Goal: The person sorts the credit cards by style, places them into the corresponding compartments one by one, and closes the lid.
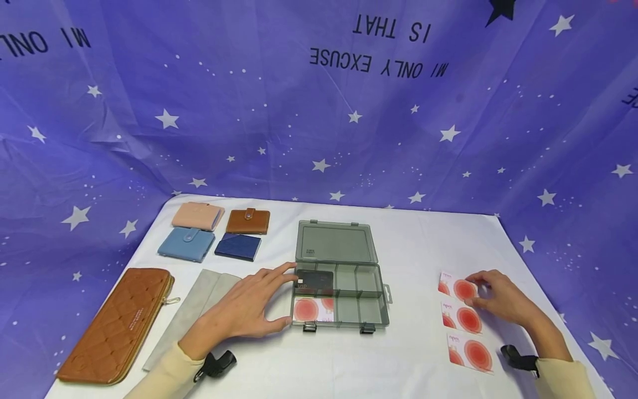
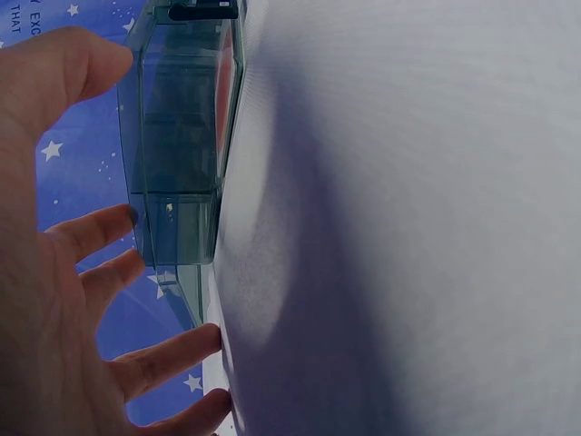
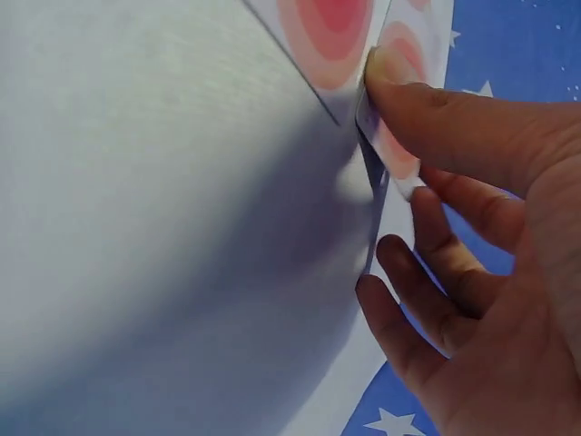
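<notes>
A grey-green translucent compartment box (image 1: 349,308) lies with its lid (image 1: 339,244) folded back. In its left compartments are a black VIP card (image 1: 319,281) and, nearer me, a red-and-white card (image 1: 313,310). My left hand (image 1: 244,305) is spread at the box's left side, thumb and fingertips at its edge, fingers fairly straight. On the right, three red-and-white cards form a column. My right hand (image 1: 503,299) pinches the farthest card (image 1: 451,285) by its right edge; the right wrist view shows this card (image 3: 399,150) tilted up under the thumb. The middle card (image 1: 461,317) and nearest card (image 1: 468,353) lie flat.
Left of the box are pink (image 1: 196,215), brown (image 1: 247,221), light-blue (image 1: 186,244) and navy (image 1: 238,246) card holders. A brown quilted zip wallet (image 1: 117,327) and a grey pouch (image 1: 184,318), partly behind my left arm, lie nearer. Purple starry cloth (image 1: 319,138) surrounds the white table.
</notes>
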`<state>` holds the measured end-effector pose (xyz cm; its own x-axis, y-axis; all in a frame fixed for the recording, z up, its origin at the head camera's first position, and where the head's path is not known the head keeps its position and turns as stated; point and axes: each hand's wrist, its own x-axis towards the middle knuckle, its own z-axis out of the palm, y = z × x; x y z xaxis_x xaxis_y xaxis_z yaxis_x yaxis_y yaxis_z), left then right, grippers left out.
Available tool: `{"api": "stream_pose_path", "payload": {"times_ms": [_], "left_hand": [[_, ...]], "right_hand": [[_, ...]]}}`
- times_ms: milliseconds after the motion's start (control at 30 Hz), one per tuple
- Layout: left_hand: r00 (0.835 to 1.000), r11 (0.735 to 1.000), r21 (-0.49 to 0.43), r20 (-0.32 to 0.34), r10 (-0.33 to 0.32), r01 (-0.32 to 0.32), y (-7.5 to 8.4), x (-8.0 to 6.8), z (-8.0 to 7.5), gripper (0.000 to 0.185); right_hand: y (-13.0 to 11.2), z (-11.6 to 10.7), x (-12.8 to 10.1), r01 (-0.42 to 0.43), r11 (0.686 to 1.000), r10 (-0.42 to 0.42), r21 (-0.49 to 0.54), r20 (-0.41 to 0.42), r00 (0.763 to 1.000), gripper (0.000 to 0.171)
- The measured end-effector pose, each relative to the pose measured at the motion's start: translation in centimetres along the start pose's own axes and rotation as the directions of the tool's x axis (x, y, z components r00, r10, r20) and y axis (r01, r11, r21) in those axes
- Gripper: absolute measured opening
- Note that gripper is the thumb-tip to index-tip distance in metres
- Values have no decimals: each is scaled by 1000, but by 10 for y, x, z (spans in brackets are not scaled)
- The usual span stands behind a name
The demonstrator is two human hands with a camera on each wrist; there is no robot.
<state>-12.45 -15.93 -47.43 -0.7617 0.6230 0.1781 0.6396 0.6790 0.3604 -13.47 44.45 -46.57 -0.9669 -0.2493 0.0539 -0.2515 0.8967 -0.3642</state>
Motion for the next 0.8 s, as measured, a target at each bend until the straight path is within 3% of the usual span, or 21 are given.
{"api": "stream_pose_path", "payload": {"times_ms": [367,567,800], "left_hand": [[1000,1000,5,-4,5,-5,0,1,1,82],[1000,1000,2,1,4,-4,-1,0,1,82],[1000,1000,2,-4,-1,1,-1,0,0,83]], "right_hand": [[-12,0,-3,-112,994,111,-9,-98,989,30],[-32,4,-3,-80,996,88,49,-184,979,26],[-78,3,7,-23,997,43,74,-277,960,29]]}}
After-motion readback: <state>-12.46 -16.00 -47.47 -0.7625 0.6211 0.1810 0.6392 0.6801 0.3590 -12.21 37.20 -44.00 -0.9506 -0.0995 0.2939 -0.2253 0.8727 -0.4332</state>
